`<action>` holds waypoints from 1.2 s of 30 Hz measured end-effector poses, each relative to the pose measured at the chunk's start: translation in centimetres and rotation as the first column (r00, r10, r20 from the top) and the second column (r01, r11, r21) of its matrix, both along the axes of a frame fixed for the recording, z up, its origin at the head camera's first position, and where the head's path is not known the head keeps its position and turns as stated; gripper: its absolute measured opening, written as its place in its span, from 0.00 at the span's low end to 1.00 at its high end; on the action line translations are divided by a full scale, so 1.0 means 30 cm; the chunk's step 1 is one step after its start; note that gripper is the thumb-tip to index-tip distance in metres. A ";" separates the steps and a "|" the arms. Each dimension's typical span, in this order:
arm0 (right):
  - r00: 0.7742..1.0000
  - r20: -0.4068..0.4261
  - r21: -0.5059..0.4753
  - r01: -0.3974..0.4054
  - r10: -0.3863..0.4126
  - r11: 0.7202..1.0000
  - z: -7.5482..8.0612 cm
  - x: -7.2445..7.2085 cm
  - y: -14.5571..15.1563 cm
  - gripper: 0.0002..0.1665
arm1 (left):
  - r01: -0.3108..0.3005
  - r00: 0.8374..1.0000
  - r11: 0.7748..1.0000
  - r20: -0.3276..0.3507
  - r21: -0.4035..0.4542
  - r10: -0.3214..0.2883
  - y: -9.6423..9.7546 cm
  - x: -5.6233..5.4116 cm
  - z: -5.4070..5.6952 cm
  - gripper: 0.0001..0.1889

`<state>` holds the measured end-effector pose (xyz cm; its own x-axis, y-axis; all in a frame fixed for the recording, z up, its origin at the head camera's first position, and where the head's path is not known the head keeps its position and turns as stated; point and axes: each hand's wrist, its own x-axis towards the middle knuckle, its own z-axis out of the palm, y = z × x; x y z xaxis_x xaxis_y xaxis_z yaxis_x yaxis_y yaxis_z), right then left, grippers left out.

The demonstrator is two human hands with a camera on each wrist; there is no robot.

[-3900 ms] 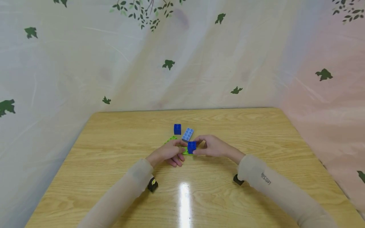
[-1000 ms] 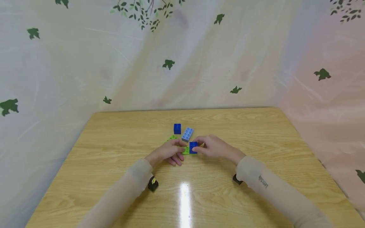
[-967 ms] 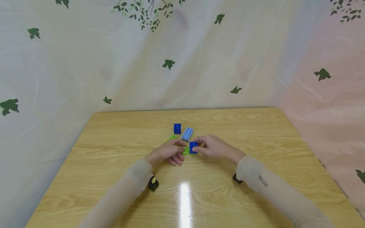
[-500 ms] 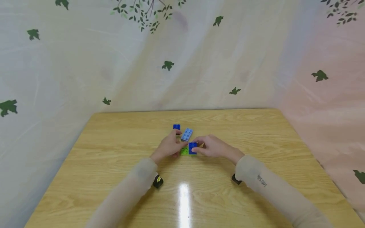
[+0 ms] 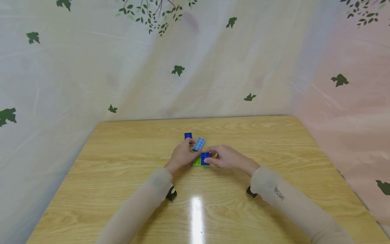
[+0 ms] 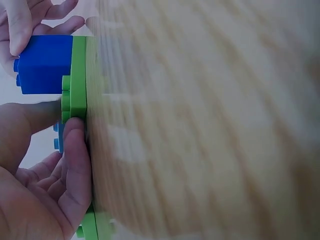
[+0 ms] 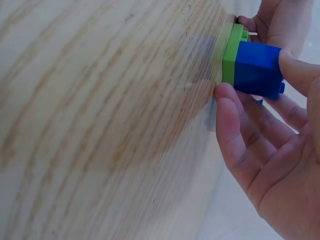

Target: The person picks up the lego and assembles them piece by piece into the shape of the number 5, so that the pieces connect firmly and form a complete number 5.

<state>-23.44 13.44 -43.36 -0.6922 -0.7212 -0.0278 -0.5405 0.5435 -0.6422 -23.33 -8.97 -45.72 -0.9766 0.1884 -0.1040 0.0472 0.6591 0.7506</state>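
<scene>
A dark blue building brick (image 5: 204, 156) sits on the right end of a green building plate (image 5: 196, 162) on the table. My right hand (image 5: 226, 157) holds this brick, its thumb over the studded top and its fingers behind. My left hand (image 5: 181, 156) grips the plate left of the brick; in the left wrist view its thumb (image 6: 42, 116) lies against the studs and a finger is at the plate's near end. In the right wrist view, brick and plate (image 7: 230, 57) meet with no visible gap.
A light blue brick (image 5: 199, 144) lies just behind the plate, with another dark blue brick (image 5: 188, 135) at its back left, partly hidden by my left hand. A second green piece (image 6: 90, 225) shows beyond that hand. Wooden table (image 5: 122, 162); patterned cloth (image 5: 213, 67) stands behind.
The dark blue brick has come down onto the plate's right end since the earliest frame. My left hand has shifted right and farther back, now covering the other green piece.
</scene>
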 end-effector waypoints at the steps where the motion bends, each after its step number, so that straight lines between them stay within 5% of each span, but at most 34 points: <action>1: 1.000 0.005 -0.007 -0.001 0.001 1.000 0.000 0.000 0.001 0.24 | -0.003 1.000 1.000 -0.005 -0.005 0.003 0.001 -0.001 -0.002 0.28; 9: 0.989 0.138 -0.020 0.054 -0.051 0.998 -0.008 -0.002 0.006 0.26 | -0.021 1.000 1.000 0.019 -0.004 0.021 -0.001 0.000 -0.001 0.27; 25: 0.990 0.132 -0.006 0.055 -0.054 0.998 -0.006 -0.004 0.004 0.26 | 0.025 1.000 0.999 0.011 -0.035 -0.024 -0.008 -0.014 -0.012 0.26; 36: 0.993 0.104 0.003 0.060 -0.060 0.998 -0.011 -0.006 0.007 0.28 | -0.002 0.996 0.982 0.083 0.191 -0.015 -0.044 0.018 0.000 0.25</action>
